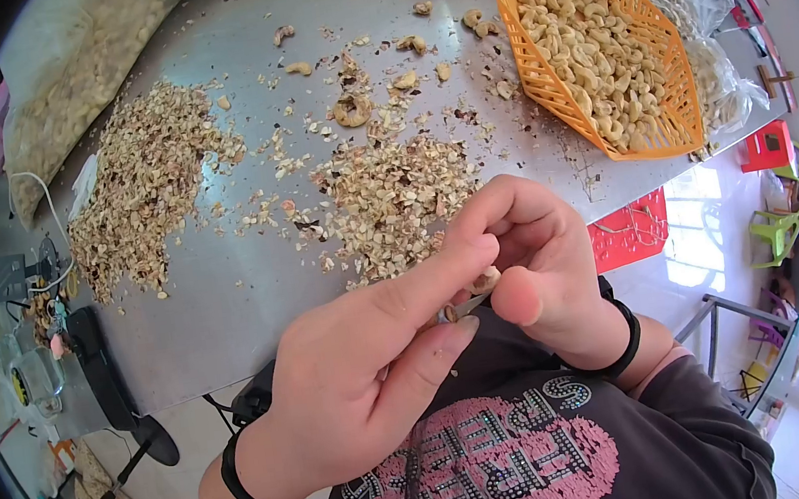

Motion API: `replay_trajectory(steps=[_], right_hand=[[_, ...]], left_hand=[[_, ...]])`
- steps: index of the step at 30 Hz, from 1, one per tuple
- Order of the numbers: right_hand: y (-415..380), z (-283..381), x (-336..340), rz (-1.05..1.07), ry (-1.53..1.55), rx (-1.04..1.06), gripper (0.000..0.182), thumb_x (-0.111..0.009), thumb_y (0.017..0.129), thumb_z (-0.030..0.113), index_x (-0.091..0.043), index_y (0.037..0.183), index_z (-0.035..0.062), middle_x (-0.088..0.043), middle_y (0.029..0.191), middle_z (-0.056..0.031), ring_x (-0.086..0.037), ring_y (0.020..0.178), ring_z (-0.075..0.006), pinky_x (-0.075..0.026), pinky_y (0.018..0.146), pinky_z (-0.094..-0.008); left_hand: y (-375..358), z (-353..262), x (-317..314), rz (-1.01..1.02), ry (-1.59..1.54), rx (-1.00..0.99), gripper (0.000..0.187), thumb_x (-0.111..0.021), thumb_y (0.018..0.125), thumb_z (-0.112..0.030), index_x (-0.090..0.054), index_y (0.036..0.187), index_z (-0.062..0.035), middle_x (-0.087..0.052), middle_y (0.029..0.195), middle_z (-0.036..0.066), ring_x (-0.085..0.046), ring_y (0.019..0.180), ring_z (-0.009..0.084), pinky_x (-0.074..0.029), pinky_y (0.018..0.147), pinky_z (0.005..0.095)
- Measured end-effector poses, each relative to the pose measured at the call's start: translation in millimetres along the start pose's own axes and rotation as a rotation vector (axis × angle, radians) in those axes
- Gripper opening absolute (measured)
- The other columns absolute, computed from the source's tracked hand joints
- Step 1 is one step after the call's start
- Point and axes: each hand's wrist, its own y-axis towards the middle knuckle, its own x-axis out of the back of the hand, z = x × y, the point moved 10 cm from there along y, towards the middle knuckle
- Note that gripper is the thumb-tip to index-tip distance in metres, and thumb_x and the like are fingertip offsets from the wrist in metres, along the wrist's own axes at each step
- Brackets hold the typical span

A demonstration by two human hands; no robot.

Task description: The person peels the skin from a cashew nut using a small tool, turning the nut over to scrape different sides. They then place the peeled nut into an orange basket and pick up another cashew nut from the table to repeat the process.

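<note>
My left hand is closed, thumb and forefinger pinched around what looks like a small knife. Only a short piece of its metal blade shows between the fingers; the rest is hidden. Curled close against it, my right hand grips a pale cashew nut between thumb and fingers, beside the blade. Both hands are held over the table's front edge, in front of my dark shirt. Just beyond them lies a pile of broken nut skins and flakes.
An orange plastic basket full of pale cashews stands at the right. Another heap of flakes lies on the left of the metal table. Bags of cashews line the back, with loose nuts scattered before them.
</note>
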Motion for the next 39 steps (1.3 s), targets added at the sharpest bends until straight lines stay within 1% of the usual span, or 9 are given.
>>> replay_trajectory(steps=[1,5,17,26,29,31,35,37,39], right_hand=[[-1,-4,-2,0.019,0.023,-0.041,0.035,-0.07,0.066,0.014,-0.047,0.088,0.0009,-0.056,0.078,-0.0054,-0.055,0.069,-0.0097,-0.044,0.062,-0.0203],[0,-3,-8,0.037,0.069,-0.054,0.029,-0.066,0.071,0.014,-0.047,0.089,0.0002,-0.056,0.077,-0.006,-0.056,0.067,-0.0104,-0.044,0.06,-0.0205],[0,10,-17,0.095,-0.192,0.031,0.012,-0.054,0.08,0.009,-0.051,0.085,-0.0018,-0.057,0.076,-0.0061,-0.056,0.068,-0.0108,-0.044,0.062,-0.0218],[-2,16,-17,0.084,-0.28,0.097,0.01,-0.054,0.08,0.009,-0.053,0.081,-0.0012,-0.056,0.072,-0.0057,-0.056,0.068,-0.0097,-0.043,0.058,-0.02],[-3,17,-14,0.063,-0.337,0.109,0.01,-0.054,0.08,0.009,-0.053,0.082,-0.0008,-0.056,0.072,-0.005,-0.055,0.066,-0.0088,-0.043,0.057,-0.0196],[-4,16,-13,0.072,-0.363,0.12,0.011,-0.055,0.08,0.01,-0.054,0.082,-0.0005,-0.056,0.072,-0.0048,-0.053,0.064,-0.0079,-0.042,0.057,-0.0192],[-4,13,-16,0.075,-0.313,0.092,0.012,-0.054,0.081,0.011,-0.053,0.083,-0.0009,-0.056,0.073,-0.005,-0.053,0.064,-0.0075,-0.042,0.057,-0.019],[-3,12,-16,0.076,-0.201,0.077,0.013,-0.052,0.082,0.011,-0.052,0.085,-0.0016,-0.056,0.074,-0.0054,-0.052,0.065,-0.0077,-0.042,0.057,-0.0191],[-3,13,-16,0.084,-0.211,0.082,0.013,-0.051,0.083,0.011,-0.052,0.086,-0.0018,-0.055,0.074,-0.0057,-0.052,0.065,-0.0077,-0.042,0.057,-0.0191]], left_hand=[[1,-3,1,-0.016,0.008,-0.036,0.031,-0.05,0.078,-0.002,-0.049,0.109,0.0004,-0.057,0.078,0.006,-0.053,0.069,0.0088,-0.041,0.061,0.0198],[-1,2,1,-0.017,-0.006,0.004,0.03,-0.049,0.079,-0.002,-0.05,0.109,0.0003,-0.058,0.079,0.006,-0.053,0.069,0.009,-0.041,0.059,0.0201],[-3,9,11,-0.119,-0.156,0.101,0.032,-0.048,0.081,-0.004,-0.046,0.112,0.0006,-0.058,0.084,0.006,-0.053,0.07,0.008,-0.04,0.057,0.0172],[-3,4,10,-0.1,-0.018,0.022,0.034,-0.051,0.079,-0.004,-0.046,0.113,0.0004,-0.058,0.083,0.007,-0.054,0.07,0.0099,-0.043,0.063,0.0207],[0,-6,13,-0.124,0.157,-0.077,0.032,-0.051,0.078,-0.003,-0.05,0.11,-0.0002,-0.059,0.083,0.008,-0.054,0.067,0.0094,-0.042,0.06,0.0204],[-2,-18,12,-0.129,0.364,-0.239,0.028,-0.051,0.078,-0.003,-0.053,0.106,-0.0008,-0.059,0.084,0.008,-0.054,0.065,0.0098,-0.042,0.058,0.0212],[-1,-17,14,-0.129,0.338,-0.207,0.026,-0.05,0.078,-0.003,-0.055,0.103,-0.0009,-0.059,0.083,0.007,-0.054,0.064,0.0106,-0.042,0.056,0.0228],[0,-3,19,-0.141,0.185,-0.057,0.031,-0.053,0.076,0.0,-0.053,0.107,-0.0028,-0.059,0.08,0.01,-0.058,0.066,0.0188,-0.044,0.059,0.0251],[0,-4,19,-0.146,0.172,-0.093,0.032,-0.053,0.076,0.0,-0.052,0.107,-0.0029,-0.059,0.081,0.01,-0.058,0.067,0.0184,-0.044,0.06,0.0248]])
